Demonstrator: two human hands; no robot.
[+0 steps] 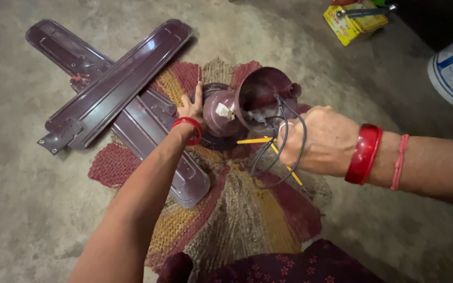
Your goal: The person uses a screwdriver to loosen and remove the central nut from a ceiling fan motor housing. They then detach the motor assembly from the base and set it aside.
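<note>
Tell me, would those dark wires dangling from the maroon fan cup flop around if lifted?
Probably floppy: the wires hang in loose loops below the right hand. Likely light, since they droop without pulling the cup. They might snag.

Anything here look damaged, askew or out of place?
Yes. The ceiling fan lies dismantled on a woven mat: its blades are off and stacked crosswise, and loose dark wires trail out of the tilted maroon cup by the right hand.

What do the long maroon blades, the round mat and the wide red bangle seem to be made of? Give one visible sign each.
Blades: likely painted sheet metal; glossy, with pressed ridges.
Mat: woven fabric or yarn; coarse coloured strands.
Bangle: probably plastic or glass; smooth, shiny.
</note>
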